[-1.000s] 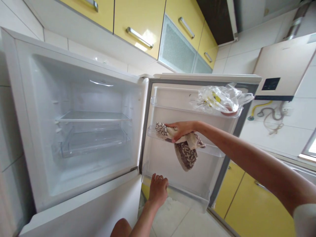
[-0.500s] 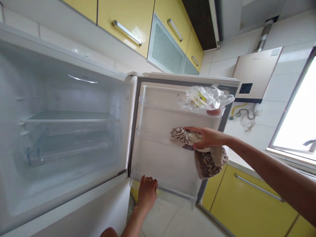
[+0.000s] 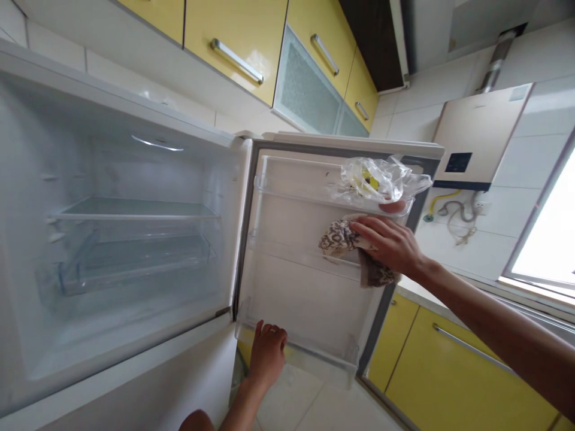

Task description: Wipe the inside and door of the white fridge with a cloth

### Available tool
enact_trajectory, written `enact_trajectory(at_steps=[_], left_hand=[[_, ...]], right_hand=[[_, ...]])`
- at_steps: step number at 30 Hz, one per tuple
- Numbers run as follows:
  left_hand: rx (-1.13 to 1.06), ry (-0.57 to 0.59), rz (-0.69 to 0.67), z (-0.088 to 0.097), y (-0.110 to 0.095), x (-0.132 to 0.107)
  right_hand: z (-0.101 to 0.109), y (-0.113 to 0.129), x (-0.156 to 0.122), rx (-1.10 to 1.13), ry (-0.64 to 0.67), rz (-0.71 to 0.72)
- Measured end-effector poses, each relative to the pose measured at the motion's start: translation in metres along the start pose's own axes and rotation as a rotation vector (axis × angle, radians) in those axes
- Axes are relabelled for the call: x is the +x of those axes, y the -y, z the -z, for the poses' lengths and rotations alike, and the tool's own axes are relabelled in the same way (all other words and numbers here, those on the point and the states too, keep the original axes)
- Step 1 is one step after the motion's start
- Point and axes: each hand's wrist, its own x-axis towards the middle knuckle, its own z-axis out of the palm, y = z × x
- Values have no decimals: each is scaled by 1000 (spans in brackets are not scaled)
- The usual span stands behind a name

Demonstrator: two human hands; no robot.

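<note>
My right hand (image 3: 393, 244) is closed on a brown-and-white patterned cloth (image 3: 339, 238), pressing it at the middle shelf (image 3: 287, 256) of the open fridge door (image 3: 305, 299). One end of the cloth bunches over the shelf's edge, and the other hangs below my palm. Lower down, my left hand (image 3: 268, 354) has its fingers curled over the rim of the clear bottom door shelf (image 3: 321, 354). The top door shelf (image 3: 291, 179) bears a crumpled clear plastic bag (image 3: 381, 182) with something yellow-green in it, and a reddish-brown item (image 3: 393, 206) shows just below the bag.
To the left stands the fridge compartment (image 3: 144, 179), with a glass shelf (image 3: 139, 207) and a clear drawer (image 3: 144, 272). Yellow wall cabinets (image 3: 233, 36) hang above. A water heater (image 3: 483, 134), a window (image 3: 545, 221) and yellow base cabinets (image 3: 453, 383) are at the right.
My right hand has risen slightly and moved right along the middle door shelf with the cloth, whose hanging end is now higher. My left hand stays on the bottom shelf.
</note>
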Motion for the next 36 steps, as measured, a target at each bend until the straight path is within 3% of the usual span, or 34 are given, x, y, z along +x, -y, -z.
enact_trajectory(at_steps=[4,9,15,19,26,31,36], left_hand=[[-23,-29,1,-5,1,0],[-29,-88,-24,-16,5,0],[-36,-157,-44,-32,12,2],[-62,-230,-43,-42,18,2],[-45,-288,-69,-46,24,0],[-3,-267,-119,-43,25,1],[22,-233,-80,-34,19,0]], right_hand=[[-50,4,32,-16,-27,183],[-95,35,94,-10,-3,265],[-122,86,167,0,132,307],[-130,106,189,18,204,235],[-114,87,164,97,272,226],[-87,55,122,71,320,197],[-56,19,70,13,268,108]])
